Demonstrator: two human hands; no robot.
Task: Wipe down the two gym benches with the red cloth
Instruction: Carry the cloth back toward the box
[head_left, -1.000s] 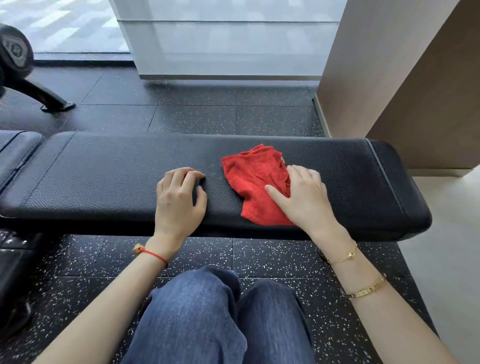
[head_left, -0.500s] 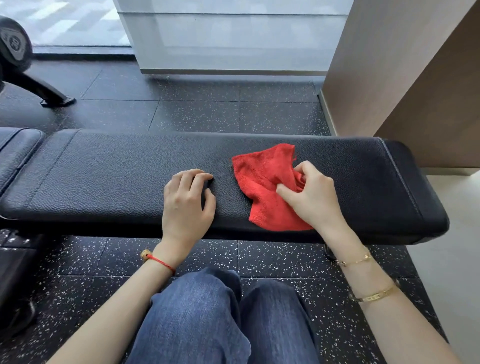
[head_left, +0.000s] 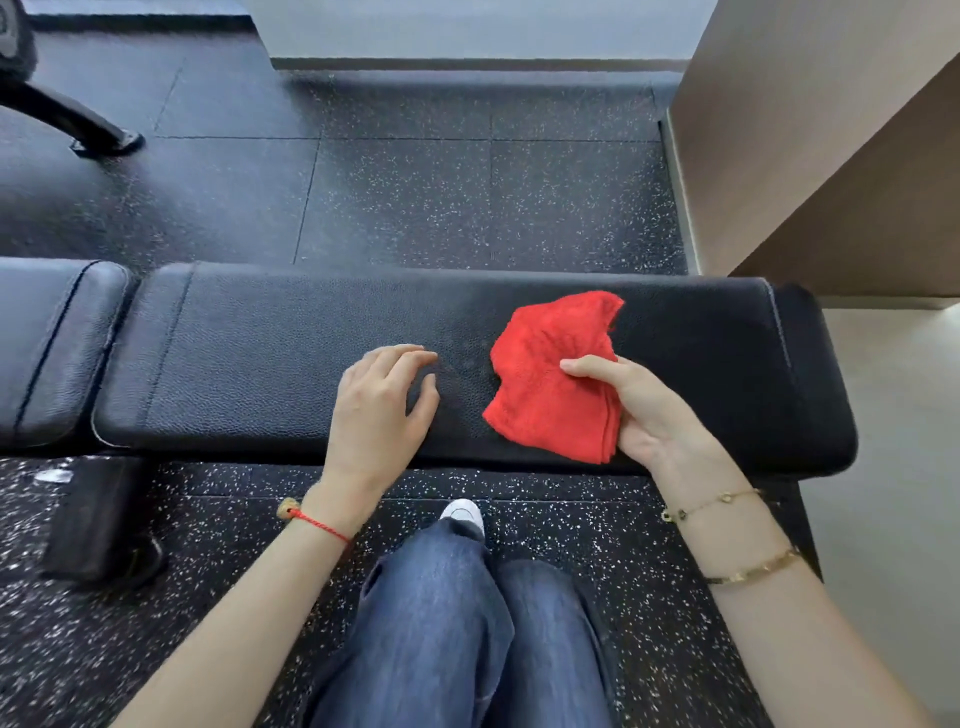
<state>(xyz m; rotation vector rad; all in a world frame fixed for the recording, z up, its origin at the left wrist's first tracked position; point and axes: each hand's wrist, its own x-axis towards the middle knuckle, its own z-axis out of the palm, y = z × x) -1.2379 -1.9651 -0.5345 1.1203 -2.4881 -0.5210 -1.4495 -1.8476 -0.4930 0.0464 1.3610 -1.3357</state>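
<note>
A long black padded bench runs across the middle of the view. On its right half lies the crumpled red cloth. My right hand is turned palm up at the cloth's right edge, thumb on top and fingers under it, gripping it. My left hand rests on the bench pad just left of the cloth, fingers slightly spread and holding nothing. A second black pad adjoins the bench at the far left, cut off by the frame edge.
Black speckled rubber floor surrounds the bench. A beige wall panel stands at the right, close to the bench end. A black machine foot sits at the far left. My jeans-clad legs and a white shoe are below the bench.
My right hand has turned palm up and gathered the cloth's right edge, lifting it slightly. My left hand's fingers have loosened on the pad. The view has tilted further down.
</note>
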